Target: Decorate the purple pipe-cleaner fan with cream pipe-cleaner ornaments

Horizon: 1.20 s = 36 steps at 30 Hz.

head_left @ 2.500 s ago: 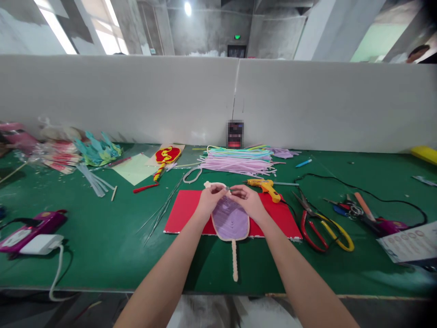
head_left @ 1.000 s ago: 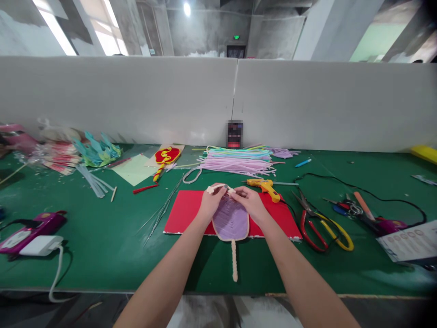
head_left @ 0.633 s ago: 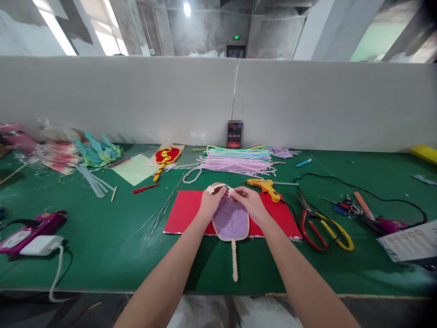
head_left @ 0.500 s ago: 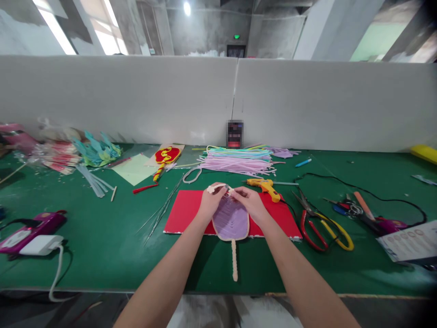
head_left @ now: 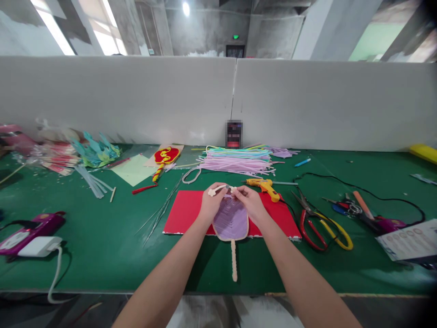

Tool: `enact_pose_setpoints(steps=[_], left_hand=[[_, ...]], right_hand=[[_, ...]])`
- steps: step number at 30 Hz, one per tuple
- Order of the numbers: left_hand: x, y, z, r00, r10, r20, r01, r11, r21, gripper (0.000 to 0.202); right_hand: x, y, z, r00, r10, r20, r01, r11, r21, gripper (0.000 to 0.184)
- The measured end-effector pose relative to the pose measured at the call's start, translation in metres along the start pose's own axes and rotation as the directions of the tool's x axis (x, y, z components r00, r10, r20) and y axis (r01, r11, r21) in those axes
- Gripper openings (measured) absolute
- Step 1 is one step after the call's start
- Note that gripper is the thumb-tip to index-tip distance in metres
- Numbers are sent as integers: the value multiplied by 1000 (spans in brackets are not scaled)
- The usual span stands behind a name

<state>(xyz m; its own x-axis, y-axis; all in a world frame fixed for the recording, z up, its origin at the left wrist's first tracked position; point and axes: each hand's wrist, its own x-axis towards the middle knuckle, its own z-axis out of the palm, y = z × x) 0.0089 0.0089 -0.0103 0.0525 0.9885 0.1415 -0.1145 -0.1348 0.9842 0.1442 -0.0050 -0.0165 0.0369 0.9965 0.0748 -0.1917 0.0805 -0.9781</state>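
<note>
A cream-coloured fuzzy stem, like a pipe cleaner, runs between my hands, with small flower-like shapes at its ends. My left hand is closed on its left part, with one flower shape showing beside the fingers. The fingertips of my right hand pinch it near the other flower shape. Under both hands lies a purple fan with a cream rim and a cream fuzzy handle pointing towards me. The fan's top edge is partly hidden by my fingers. A red board lies beneath the fan.
Behind the board are pastel pipe cleaners and a yellow glue gun. Red-and-yellow-handled pliers lie to the right. Thin wires and a red-and-yellow fan are on the left. A purple power strip sits far left.
My fingers have shifted slightly on the cream stem, and the flower shapes at both ends show more clearly. The purple fan and the board lie as before.
</note>
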Motion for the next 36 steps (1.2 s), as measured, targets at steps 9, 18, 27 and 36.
enact_pose_setpoints(steps=[9, 18, 27, 36], left_hand=[[-7, 2, 6, 993, 103, -56, -101, 994, 41, 17], [-11, 6, 8, 984, 173, 38, -175, 981, 78, 20], [-10, 7, 10, 992, 115, -42, -111, 990, 90, 15], [-17, 5, 15, 987, 118, -111, -112, 992, 55, 14]], right_hand=[[-1, -2, 3, 999, 38, -23, -35, 991, 131, 27], [0, -3, -1, 997, -49, -63, 47, 998, -36, 27], [0, -1, 0, 996, -45, -74, 42, 998, -47, 29], [0, 4, 6, 995, -20, -94, 27, 997, 76, 28]])
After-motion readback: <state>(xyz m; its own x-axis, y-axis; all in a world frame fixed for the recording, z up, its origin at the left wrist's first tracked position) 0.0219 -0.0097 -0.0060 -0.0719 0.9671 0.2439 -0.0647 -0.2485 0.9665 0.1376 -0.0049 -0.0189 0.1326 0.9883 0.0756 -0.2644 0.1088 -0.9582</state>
